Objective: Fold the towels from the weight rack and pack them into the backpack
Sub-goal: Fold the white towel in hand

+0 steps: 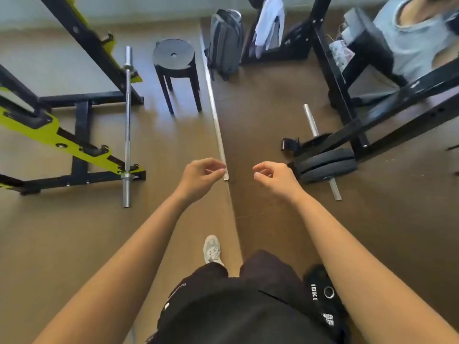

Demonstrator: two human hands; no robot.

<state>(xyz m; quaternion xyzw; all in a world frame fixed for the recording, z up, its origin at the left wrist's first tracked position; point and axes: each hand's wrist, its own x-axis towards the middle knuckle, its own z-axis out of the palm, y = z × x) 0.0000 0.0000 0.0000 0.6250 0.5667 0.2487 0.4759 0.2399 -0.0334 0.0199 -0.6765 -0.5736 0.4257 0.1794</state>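
Both my left hand (pixel 203 173) and right hand (pixel 269 176) hang empty, fingers loosely curled, raised ready toward the towels (pixel 269 23) beside the backpack (pixel 226 40).

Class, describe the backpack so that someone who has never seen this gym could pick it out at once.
Follow the pale metal strip that runs along the brown floor away from the person. At its far end, just right of the round black stool, the backpack stands upright. It is grey and soft-sided, unlike the black steel frames around it, and a white towel hangs just to its right.
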